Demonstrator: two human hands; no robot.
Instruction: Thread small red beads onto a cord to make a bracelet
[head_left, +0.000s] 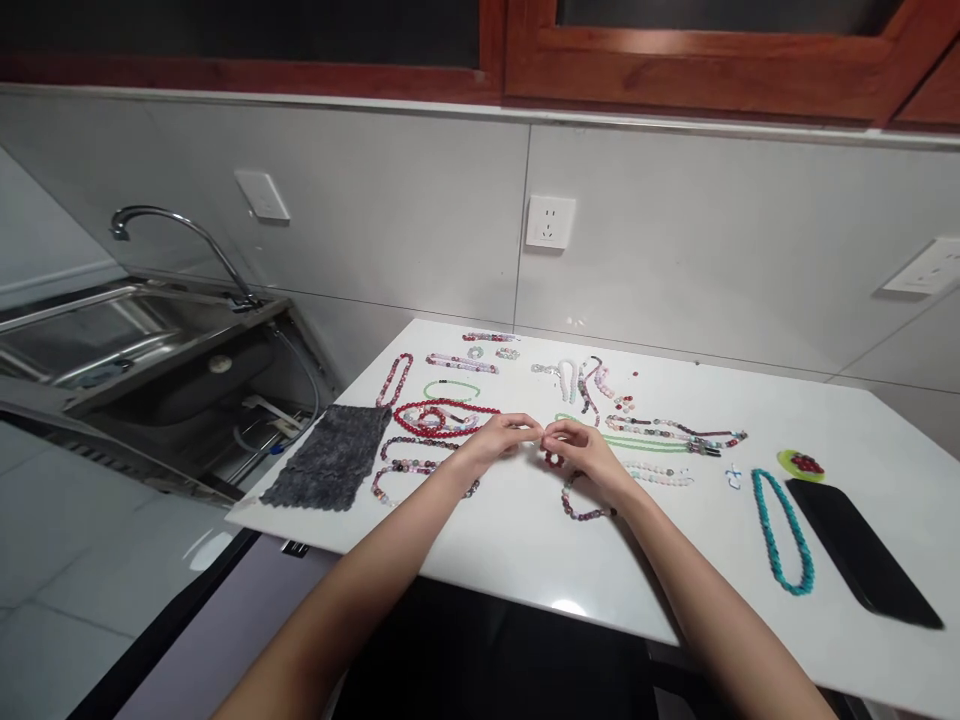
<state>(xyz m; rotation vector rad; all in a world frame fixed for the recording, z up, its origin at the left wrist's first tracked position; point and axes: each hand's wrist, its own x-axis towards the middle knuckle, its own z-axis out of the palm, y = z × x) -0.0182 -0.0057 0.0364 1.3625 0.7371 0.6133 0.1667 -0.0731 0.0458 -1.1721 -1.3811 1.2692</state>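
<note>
Over the middle of the white table (510,555), my two hands meet almost fingertip to fingertip. My right hand (589,452) is closed in a pinch, and a short strand of dark red beads (553,459) hangs in a small loop under its fingers. My left hand (504,438) also pinches, its fingertips touching or nearly touching the right ones; what is between them is too small to make out. Below my right hand lies a dark multicoloured bead strand (577,515), partly hidden by the wrist. Left of my left hand lies a bright red bead necklace (405,425).
Several bead strands lie across the table. A dark grey cloth (330,455) covers the left end. Toward the right are a turquoise necklace (769,530), a black phone-like slab (862,550) and a green dish (789,463) with red beads. A sink (142,320) stands left.
</note>
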